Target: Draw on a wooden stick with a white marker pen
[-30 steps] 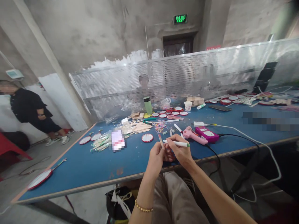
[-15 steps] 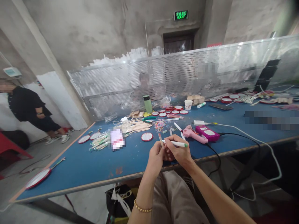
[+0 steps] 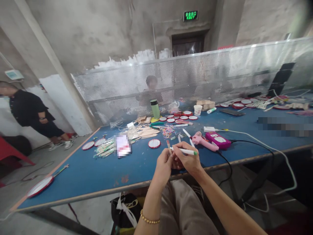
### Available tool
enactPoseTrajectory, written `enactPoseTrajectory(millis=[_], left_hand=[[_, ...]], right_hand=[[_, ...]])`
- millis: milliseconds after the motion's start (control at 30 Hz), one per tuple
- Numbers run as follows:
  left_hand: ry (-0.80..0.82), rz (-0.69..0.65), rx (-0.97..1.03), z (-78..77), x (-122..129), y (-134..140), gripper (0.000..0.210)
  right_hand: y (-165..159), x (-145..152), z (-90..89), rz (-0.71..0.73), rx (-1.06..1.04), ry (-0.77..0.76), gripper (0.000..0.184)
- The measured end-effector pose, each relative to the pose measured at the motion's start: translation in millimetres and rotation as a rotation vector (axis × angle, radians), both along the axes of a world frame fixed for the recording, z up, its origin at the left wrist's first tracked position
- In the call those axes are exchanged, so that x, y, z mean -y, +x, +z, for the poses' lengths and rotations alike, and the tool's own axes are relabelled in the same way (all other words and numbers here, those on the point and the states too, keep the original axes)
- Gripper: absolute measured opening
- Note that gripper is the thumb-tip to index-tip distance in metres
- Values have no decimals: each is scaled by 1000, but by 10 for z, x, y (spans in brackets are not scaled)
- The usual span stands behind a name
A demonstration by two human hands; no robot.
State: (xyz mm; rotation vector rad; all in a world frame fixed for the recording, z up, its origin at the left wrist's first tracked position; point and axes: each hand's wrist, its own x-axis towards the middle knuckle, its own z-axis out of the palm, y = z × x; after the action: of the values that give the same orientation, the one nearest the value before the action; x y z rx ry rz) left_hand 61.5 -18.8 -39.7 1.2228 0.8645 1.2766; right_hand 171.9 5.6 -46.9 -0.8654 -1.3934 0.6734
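My left hand (image 3: 164, 162) is closed around a small flat wooden stick (image 3: 168, 144) whose upper end is reddish. In my right hand (image 3: 188, 159) is a white marker pen (image 3: 187, 151) with a green end, its tip side against the stick. Both hands meet just above the table's front edge, and their lower fingers are partly hidden. Ahead of them lies a round white disc with a red rim (image 3: 154, 143). A pink glue gun (image 3: 204, 141) rests to the right of my right hand, beside a purple box (image 3: 218, 140) with a cable.
Wooden sticks (image 3: 148, 132), colourful small bands (image 3: 168, 131) and several red-rimmed discs (image 3: 184, 117) lie across the blue table (image 3: 97, 176). A green bottle (image 3: 155, 109) and a paper cup (image 3: 197, 110) stand near the perforated screen (image 3: 117, 88). A person (image 3: 30, 112) stands at left.
Both hands keep nearly the same pose, with the marker still against the stick. The view has shifted very slightly.
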Motion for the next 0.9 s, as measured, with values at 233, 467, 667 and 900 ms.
enactPoseTrajectory(millis=[233,467,667,900], left_hand=[[22,5,-25,-58,-28,-15,34],[-4,-17,22,-29,-9,-4,34],[-11,-20,24,-31,-10,-7,31],[30,-4,-24,-65,-32,-19,34]], right_hand=[[2,19,46,-3,29,35,21],[1,27,55,-17,39,31,21],[-9,37,51,-33,-12,25,21],[0,19,34,-25,27,62,19]])
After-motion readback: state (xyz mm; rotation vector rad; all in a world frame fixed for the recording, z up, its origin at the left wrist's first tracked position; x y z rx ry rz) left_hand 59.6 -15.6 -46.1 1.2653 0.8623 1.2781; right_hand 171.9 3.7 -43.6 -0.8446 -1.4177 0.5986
